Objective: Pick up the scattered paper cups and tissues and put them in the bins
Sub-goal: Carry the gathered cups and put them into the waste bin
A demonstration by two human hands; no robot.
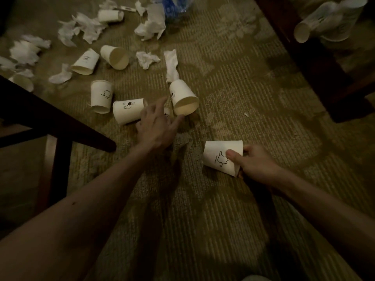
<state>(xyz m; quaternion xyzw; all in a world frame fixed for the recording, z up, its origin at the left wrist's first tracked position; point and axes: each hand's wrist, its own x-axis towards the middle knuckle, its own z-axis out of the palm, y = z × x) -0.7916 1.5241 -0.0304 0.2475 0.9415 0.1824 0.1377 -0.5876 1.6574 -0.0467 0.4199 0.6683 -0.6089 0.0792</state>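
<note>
white crumpled tissues (24,50) lie far left of the centre cup (183,98) on olive patterned carpet (233,82). a dark wooden chair frame (50,116) cuts across well left of the centre cup, and a half-hidden cup (22,82) peeks out past its upper edge.

just left of the centre cup lies the eye-print cup (127,110). it is on its side with its long axis running left to right, wide mouth leftward and base toward the centre cup. the left hand (156,126) sits between these two with its fingers spread straight, grasping nothing. its thumb side overlaps the eye-print cup's base, and one fingertip (180,118) is at the centre cup's lower rim. whether it touches is unclear. a sliver of another cup (167,112) shows behind the fingers, mostly hidden.

the centre cup lies on its side with its long axis running away from the viewer. its open mouth faces the viewer and its base points toward a twisted tissue (172,65) just beyond it.

below and right of the centre cup, the right hand (257,161) grips the held cup (219,155), thumb on the printed side and fingers behind. this cup's axis runs left to right, base leftward and mouth toward the palm.

far up and right of the centre cup, pale cup shapes (328,19) sit beyond dark furniture (304,63), too blurred to make out.
</note>
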